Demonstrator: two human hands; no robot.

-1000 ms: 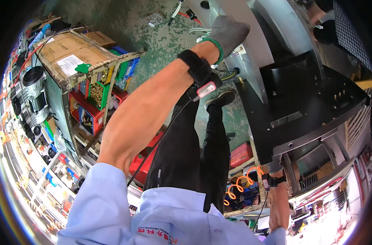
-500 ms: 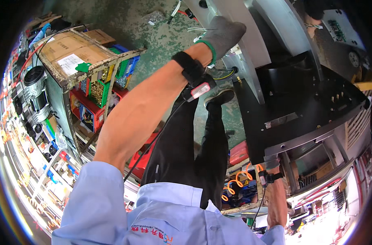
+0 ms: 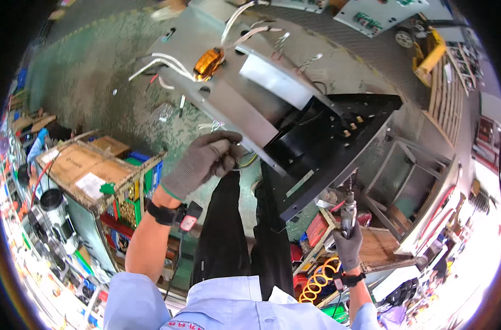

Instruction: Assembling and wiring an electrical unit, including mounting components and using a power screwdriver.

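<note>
My right hand (image 3: 348,248), in a grey glove, is wrapped round an air screwdriver (image 3: 348,215). Its bit points up, close to the front edge of a black panel (image 3: 316,157); whether they touch I cannot tell. Grey metal plates (image 3: 237,113) stand on that panel and carry a copper-coloured wound coil (image 3: 209,64) with white leads. Beside the plates' near edge is my gloved left hand (image 3: 202,162), fingers curled and thumb drawn in. Anything between those fingertips is too small to make out. A yellow-green wire (image 3: 248,161) hangs just beside them.
At left stands a cart (image 3: 77,165) topped with cardboard, with bins of small hardware in its side. An orange coiled hose (image 3: 319,279) hangs below my right hand. A metal frame (image 3: 407,190) is under the panel at right. A wooden pallet (image 3: 444,104) lies farther right.
My left hand has come off the metal plate and drawn back toward me. My right hand, earlier mostly hidden by the panel, now shows with the air screwdriver. The view has shifted, bringing the coil into sight.
</note>
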